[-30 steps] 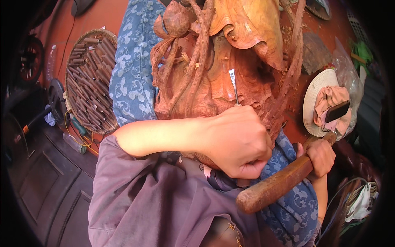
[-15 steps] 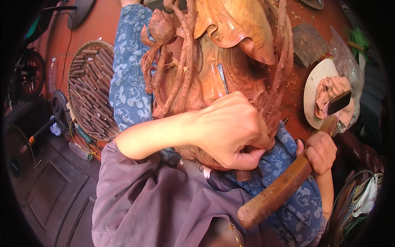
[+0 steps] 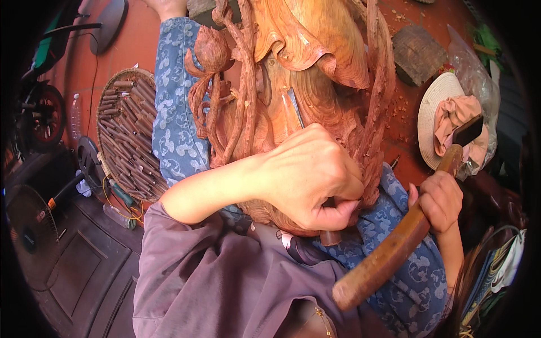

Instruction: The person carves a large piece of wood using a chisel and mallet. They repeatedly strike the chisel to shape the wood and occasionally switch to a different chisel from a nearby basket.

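Note:
A large reddish-brown wood carving with leaf folds, twisting stems and a bud rests between my legs. My left hand is closed in a fist round a wood chisel and lies against the carving. The chisel's metal blade points away from me onto the wood, and the butt of its wooden handle shows below the fist. To the right, my right hand is wrapped round a curved wooden club. The club's thick end hangs low over my lap, apart from the chisel.
At the left stands a round woven basket full of many chisels. A straw hat with a peach cloth and a phone lies at the right. Behind it is a wood block. A fan stands at the lower left.
The whole view has shifted slightly. Both hands keep their grips, and the club stays low at the right with little movement.

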